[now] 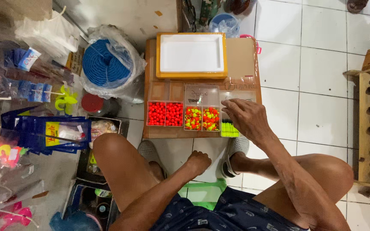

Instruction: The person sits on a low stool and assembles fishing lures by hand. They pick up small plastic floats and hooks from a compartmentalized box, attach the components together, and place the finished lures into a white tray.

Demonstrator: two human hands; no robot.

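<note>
The right hand [246,118] rests on a clear box [236,114] of yellow-green floats, right of the bead boxes [184,114]; fingers loosely spread over it. The left hand [198,161] is fisted, nearer the body.

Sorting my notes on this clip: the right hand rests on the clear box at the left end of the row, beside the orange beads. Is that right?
Not quite. In the head view the right hand rests on the clear box at the right end of the row, over the yellow-green pieces.

Three bead boxes [195,112] side by side on a board [245,57], a tray [191,54] behind them.
</note>
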